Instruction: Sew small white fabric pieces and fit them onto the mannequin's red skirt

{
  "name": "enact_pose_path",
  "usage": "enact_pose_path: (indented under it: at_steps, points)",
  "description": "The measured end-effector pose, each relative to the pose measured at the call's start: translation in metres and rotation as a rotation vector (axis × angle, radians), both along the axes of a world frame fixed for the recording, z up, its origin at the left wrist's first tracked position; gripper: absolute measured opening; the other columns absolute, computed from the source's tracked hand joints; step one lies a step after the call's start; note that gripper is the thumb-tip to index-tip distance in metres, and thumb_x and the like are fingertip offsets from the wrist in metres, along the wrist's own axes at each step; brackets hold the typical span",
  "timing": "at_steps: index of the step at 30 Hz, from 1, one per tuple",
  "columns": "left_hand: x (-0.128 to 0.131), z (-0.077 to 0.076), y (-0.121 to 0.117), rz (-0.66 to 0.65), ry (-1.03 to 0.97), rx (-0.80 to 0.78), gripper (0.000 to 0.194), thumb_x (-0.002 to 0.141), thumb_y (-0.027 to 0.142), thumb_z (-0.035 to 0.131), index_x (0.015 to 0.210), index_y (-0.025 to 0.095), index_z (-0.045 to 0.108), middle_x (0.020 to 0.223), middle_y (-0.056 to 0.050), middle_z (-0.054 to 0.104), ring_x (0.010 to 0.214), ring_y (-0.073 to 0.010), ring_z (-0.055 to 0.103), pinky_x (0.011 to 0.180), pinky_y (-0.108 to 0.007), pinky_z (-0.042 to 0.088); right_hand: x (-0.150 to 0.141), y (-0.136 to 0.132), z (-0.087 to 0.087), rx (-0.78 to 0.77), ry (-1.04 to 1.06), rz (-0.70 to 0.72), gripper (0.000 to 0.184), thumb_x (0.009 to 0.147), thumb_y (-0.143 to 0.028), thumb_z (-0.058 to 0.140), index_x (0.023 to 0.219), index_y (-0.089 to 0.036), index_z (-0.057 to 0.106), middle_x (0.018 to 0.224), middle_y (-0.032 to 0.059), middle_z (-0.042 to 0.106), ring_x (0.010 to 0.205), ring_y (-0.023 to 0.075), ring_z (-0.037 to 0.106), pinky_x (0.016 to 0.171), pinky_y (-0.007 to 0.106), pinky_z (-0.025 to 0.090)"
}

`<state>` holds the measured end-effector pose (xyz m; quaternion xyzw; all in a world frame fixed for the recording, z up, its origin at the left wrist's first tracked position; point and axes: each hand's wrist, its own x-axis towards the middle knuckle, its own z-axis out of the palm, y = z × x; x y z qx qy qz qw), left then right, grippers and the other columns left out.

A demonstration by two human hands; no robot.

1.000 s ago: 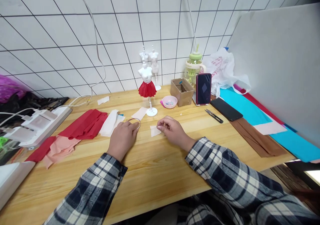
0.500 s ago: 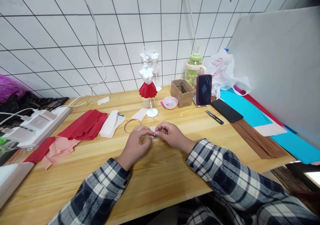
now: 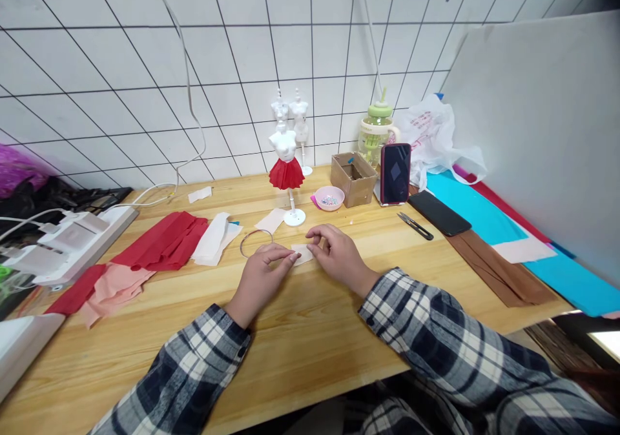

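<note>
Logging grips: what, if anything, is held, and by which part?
Cannot tell: the left hand and right hand, by the small flat white sheet, show no clear hold.

the wooden table (image 3: 310,338) carries a small pale scrap (image 3: 303,253), red cloth (image 3: 165,241), a pink bowl (image 3: 330,207) and black snips (image 3: 421,230).

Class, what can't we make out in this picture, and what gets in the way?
All in the head view:
- What, if anything, the left hand pinches: too small to tell.
- The white scrap's right end: the right hand is in front.
- The bottle's base: behind the box and phone.
- The bits in the pink bowl: too small to count.
</note>
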<state>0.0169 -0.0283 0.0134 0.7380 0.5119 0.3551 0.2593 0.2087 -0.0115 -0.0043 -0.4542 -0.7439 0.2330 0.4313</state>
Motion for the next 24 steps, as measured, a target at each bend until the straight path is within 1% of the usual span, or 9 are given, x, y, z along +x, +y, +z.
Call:
enact_pose_path:
  at_steps: [2,4,8,11,14,19,24]
  points:
    - [0.000,-0.001,0.001,-0.011,-0.030,-0.035,0.027,0.088,0.040,0.057,0.082,0.021,0.075,0.087,-0.006,0.071,0.086,-0.0207,0.064,0.082,-0.034,0.050,0.001,-0.003,0.004,0.120,-0.086,0.048,0.013,0.089,-0.025,0.059,0.100,-0.021,0.065,0.092,0.0036,0.065,0.079,0.0142,0.059,0.069,0.026,0.044]
    - [0.000,-0.001,0.001,-0.043,-0.054,-0.052,0.029,0.090,0.040,0.054,0.083,0.021,0.075,0.090,-0.006,0.070,0.088,-0.0202,0.063,0.084,-0.033,0.050,0.002,-0.007,0.007,0.186,-0.177,0.085,0.016,0.092,-0.030,0.056,0.099,-0.022,0.068,0.093,0.0046,0.066,0.085,0.0152,0.060,0.071,0.026,0.044]
    - [-0.001,0.000,0.000,-0.091,-0.060,-0.061,0.030,0.091,0.039,0.051,0.086,0.022,0.076,0.095,-0.006,0.069,0.093,-0.0208,0.062,0.089,-0.035,0.048,0.001,-0.009,0.007,0.229,-0.329,0.082,0.022,0.095,-0.033,0.052,0.099,-0.023,0.071,0.090,0.0038,0.067,0.082,0.0140,0.060,0.067,0.025,0.042]
    - [-0.001,0.001,-0.001,-0.118,-0.045,-0.068,0.028,0.091,0.036,0.052,0.090,0.022,0.076,0.098,-0.007,0.069,0.096,-0.0216,0.062,0.091,-0.037,0.047,0.000,-0.009,0.006,0.246,-0.355,0.065,0.024,0.096,-0.032,0.050,0.098,-0.023,0.072,0.089,0.0033,0.067,0.081,0.0135,0.060,0.065,0.025,0.041]
    - [-0.001,-0.001,-0.001,-0.104,-0.010,-0.032,0.023,0.088,0.034,0.056,0.093,0.023,0.076,0.098,-0.007,0.069,0.096,-0.0222,0.062,0.090,-0.038,0.047,-0.001,-0.009,0.006,0.229,-0.312,0.052,0.021,0.094,-0.030,0.052,0.096,-0.022,0.072,0.089,0.0033,0.067,0.081,0.0134,0.061,0.065,0.025,0.041]
    - [0.001,-0.005,0.001,-0.072,0.091,0.104,0.020,0.086,0.032,0.059,0.087,0.024,0.077,0.090,-0.005,0.070,0.089,-0.0210,0.061,0.084,-0.037,0.047,-0.005,-0.009,0.006,0.085,-0.151,0.034,0.009,0.084,-0.022,0.063,0.086,-0.020,0.072,0.081,0.0010,0.067,0.074,0.0124,0.060,0.066,0.024,0.043]
    - [0.001,-0.007,0.002,-0.057,0.129,0.196,0.018,0.085,0.034,0.062,0.084,0.024,0.076,0.085,-0.004,0.071,0.084,-0.0200,0.061,0.080,-0.036,0.046,-0.009,-0.006,0.003,-0.018,0.009,0.012,0.005,0.077,-0.018,0.067,0.078,-0.019,0.072,0.072,0.0001,0.065,0.064,0.0116,0.055,0.062,0.024,0.043]
